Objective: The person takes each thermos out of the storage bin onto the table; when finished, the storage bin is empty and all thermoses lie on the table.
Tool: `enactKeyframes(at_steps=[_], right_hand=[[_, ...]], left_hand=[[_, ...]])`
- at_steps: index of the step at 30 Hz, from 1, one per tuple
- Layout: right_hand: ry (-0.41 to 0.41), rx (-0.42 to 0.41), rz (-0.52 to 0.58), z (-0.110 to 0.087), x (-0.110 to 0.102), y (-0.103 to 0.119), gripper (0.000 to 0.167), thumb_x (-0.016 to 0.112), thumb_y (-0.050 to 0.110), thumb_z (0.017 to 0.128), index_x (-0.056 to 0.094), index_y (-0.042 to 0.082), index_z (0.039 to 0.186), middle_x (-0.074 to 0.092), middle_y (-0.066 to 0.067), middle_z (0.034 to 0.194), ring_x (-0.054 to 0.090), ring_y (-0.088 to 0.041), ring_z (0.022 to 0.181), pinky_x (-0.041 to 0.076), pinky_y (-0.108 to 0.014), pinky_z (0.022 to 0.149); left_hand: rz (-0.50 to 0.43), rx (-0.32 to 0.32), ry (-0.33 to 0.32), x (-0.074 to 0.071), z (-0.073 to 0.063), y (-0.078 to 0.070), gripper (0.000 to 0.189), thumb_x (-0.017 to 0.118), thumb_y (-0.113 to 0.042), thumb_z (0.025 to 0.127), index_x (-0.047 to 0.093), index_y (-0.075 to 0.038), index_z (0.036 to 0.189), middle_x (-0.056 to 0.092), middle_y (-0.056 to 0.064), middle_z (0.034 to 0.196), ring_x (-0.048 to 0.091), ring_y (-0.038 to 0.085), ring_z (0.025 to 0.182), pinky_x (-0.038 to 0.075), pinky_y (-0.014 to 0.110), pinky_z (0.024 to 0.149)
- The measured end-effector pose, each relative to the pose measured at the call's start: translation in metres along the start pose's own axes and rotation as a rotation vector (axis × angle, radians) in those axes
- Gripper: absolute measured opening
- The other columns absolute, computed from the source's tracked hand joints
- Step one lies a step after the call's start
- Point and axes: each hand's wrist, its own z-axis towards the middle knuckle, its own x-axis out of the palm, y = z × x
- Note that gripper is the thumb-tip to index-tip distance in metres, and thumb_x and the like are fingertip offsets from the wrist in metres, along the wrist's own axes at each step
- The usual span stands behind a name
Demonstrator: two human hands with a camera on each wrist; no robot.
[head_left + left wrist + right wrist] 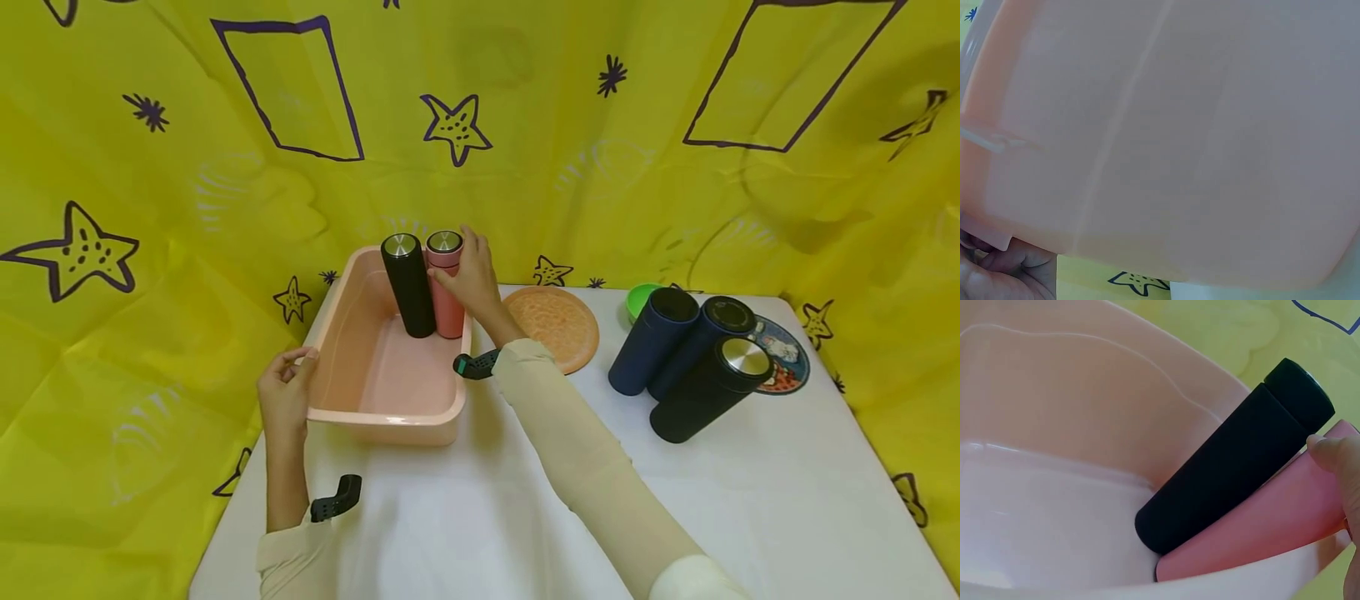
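A pink basin [408,375] stands at the left of the white table, its near end seemingly raised. My left hand [288,383] grips its left rim near the front corner; in the left wrist view the curled fingers [1004,269] show at the rim's underside. Inside, at the far end, a black flask [411,287] with a silver-topped lid leans on the wall. Beside it stands a pink flask [447,304], and my right hand [476,279] holds its upper part between thumb and fingers. In the right wrist view the thumb [1325,450] lies against the pink flask.
Two dark blue flasks [652,342] and a tilted-looking black flask [708,392] stand on the right. Behind them are a green bowl [639,298] and a patterned plate [787,358]. A round orange mat [555,325] lies right of the basin. A yellow curtain [525,192] hangs behind.
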Motion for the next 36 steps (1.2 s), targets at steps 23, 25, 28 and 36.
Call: enactKeyframes(at_steps=[23,25,28,36], right_hand=[[-0.069,0.028,-0.001,0.002,0.018,-0.008,0.081,0.08,0.035,0.081,0.035,0.004,0.141,0.054,-0.017,0.133,0.051,-0.031,0.123,0.045,-0.043,0.103],[-0.069,0.018,-0.01,0.001,0.018,-0.007,0.08,0.08,0.035,0.081,0.035,0.004,0.14,0.056,-0.016,0.132,0.053,-0.032,0.121,0.045,-0.043,0.102],[-0.073,0.007,-0.006,-0.001,0.017,-0.007,0.081,0.081,0.035,0.081,0.035,0.004,0.14,0.057,-0.017,0.132,0.054,-0.032,0.121,0.045,-0.043,0.103],[-0.086,-0.027,0.058,-0.002,0.015,-0.011,0.081,0.081,0.032,0.081,0.034,0.003,0.14,0.054,-0.018,0.132,0.053,-0.032,0.122,0.046,-0.043,0.102]], left_hand=[[0.008,-0.012,0.008,-0.002,-0.001,0.002,0.027,0.069,-0.029,0.091,0.066,-0.008,0.107,0.052,-0.007,0.063,0.053,0.01,0.056,0.049,0.022,0.051],[0.003,-0.018,0.005,-0.002,-0.001,0.002,0.027,0.069,-0.029,0.091,0.066,-0.007,0.108,0.052,-0.007,0.063,0.053,0.009,0.056,0.049,0.022,0.051],[-0.008,-0.019,0.009,-0.002,0.0,0.003,0.027,0.07,-0.028,0.091,0.066,-0.007,0.108,0.052,-0.008,0.063,0.054,0.009,0.056,0.05,0.022,0.052],[-0.004,-0.024,0.002,-0.001,0.002,0.004,0.021,0.07,-0.029,0.091,0.067,-0.012,0.103,0.053,-0.007,0.063,0.055,0.01,0.056,0.051,0.022,0.051]])
